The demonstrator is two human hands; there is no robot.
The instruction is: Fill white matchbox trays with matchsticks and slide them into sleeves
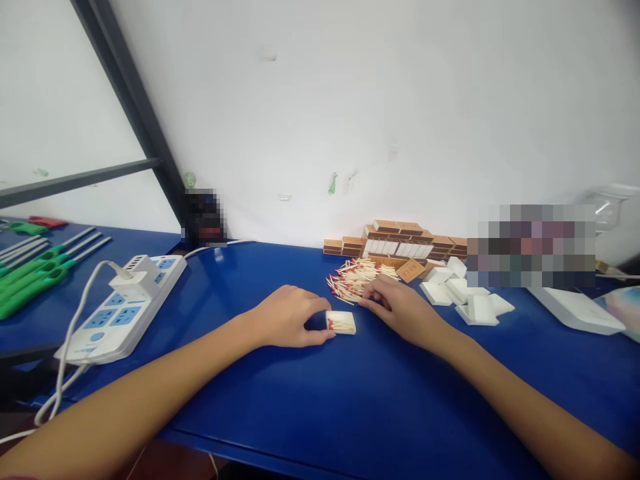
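My left hand [287, 317] rests on the blue table [350, 400], thumb and fingers closed on the left end of a small white matchbox tray [341, 323] that holds a few red-tipped matches. My right hand [397, 305] lies just right of the tray, fingers curled and pinching at the near edge of a loose pile of matches [355, 279]. What the fingertips hold is too small to make out.
Stacked brown matchbox sleeves [400, 239] line the wall. Empty white trays [465, 293] lie to the right. A white power strip [125, 307] with cables sits at left, beside green-handled lighters [35, 273]. A white flat box [575, 310] is at far right.
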